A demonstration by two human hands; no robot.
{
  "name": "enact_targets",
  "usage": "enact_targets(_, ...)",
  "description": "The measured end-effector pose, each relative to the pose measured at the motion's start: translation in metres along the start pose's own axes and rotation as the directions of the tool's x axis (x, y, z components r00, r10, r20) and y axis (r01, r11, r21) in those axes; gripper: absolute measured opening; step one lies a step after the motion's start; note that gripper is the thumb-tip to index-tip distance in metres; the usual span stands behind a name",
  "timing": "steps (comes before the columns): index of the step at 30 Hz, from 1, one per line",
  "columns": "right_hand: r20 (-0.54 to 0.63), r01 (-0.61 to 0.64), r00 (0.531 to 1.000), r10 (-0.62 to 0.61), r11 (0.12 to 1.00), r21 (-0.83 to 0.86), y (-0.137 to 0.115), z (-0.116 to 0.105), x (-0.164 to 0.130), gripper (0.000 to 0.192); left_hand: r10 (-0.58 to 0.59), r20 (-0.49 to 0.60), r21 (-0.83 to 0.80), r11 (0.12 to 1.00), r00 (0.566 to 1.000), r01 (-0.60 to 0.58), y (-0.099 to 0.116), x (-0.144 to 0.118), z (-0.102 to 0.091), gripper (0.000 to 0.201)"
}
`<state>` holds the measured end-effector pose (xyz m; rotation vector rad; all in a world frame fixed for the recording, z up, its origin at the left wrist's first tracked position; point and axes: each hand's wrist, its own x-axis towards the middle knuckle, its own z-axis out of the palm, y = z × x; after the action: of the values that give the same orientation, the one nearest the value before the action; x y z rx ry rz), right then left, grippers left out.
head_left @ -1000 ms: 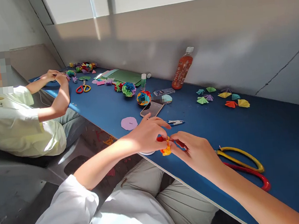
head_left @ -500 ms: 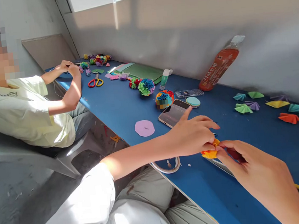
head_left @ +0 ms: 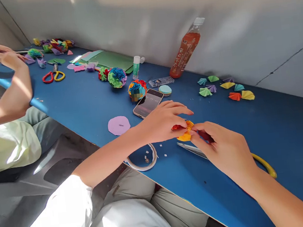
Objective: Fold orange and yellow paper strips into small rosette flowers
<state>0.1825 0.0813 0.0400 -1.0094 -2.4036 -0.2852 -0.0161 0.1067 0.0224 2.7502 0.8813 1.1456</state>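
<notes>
Between my two hands is a small orange-yellow folded paper piece [head_left: 185,136] with some red on it. My left hand [head_left: 165,122] pinches its left side, the other fingers stretched out above. From the right, my right hand [head_left: 221,146] pinches it between thumb and fingertips. Beneath them a pair of scissors lies on the table, its blade [head_left: 191,149] and yellow handle [head_left: 266,164] showing and the rest hidden by my right hand. Just beyond my left hand are a phone [head_left: 148,103] and a stack of round paper discs [head_left: 165,90].
On the blue table [head_left: 86,109] lie a tape roll [head_left: 143,169], a purple paper disc [head_left: 118,125], paper balls [head_left: 117,77], a glue stick [head_left: 136,67] and folded paper fans [head_left: 235,96]. A bottle [head_left: 186,48] leans against the wall. At left, a co-worker's hands [head_left: 4,56] are near red-and-yellow scissors [head_left: 53,77].
The view has swung right, so everything sits further left and the co-worker's head is out of frame. Both hands still hold the paper piece; more of the scissors shows.
</notes>
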Motion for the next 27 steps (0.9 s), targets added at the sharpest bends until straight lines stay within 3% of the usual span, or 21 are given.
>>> enact_targets(9, 0.058, 0.017, 0.998, -0.019, 0.999, 0.040, 0.000, -0.003, -0.002, 0.020, -0.021, -0.060, -0.097, 0.995, 0.998, 0.015, 0.002, -0.004, 0.004, 0.010)
enact_targets(16, 0.051, 0.039, 0.998, -0.041, 0.998, 0.039, 0.000, -0.006, -0.002, 0.021, -0.092, 0.086, -0.167, 0.980, 0.992, 0.106, 0.007, -0.003, 0.001, 0.011)
enact_targets(21, 0.030, 0.082, 0.996, -0.081, 0.996, -0.030, -0.003, -0.004, -0.002, 0.016, -0.208, 0.209, -0.174, 0.954, 0.956, 0.245, 0.013, -0.003, -0.002, 0.013)
enact_targets(27, 0.058, 0.070, 0.996, -0.071, 0.997, 0.013, -0.002, -0.006, -0.003, 0.015, -0.268, 0.219, -0.275, 0.906, 0.938, 0.323, 0.016, -0.001, -0.009, 0.018)
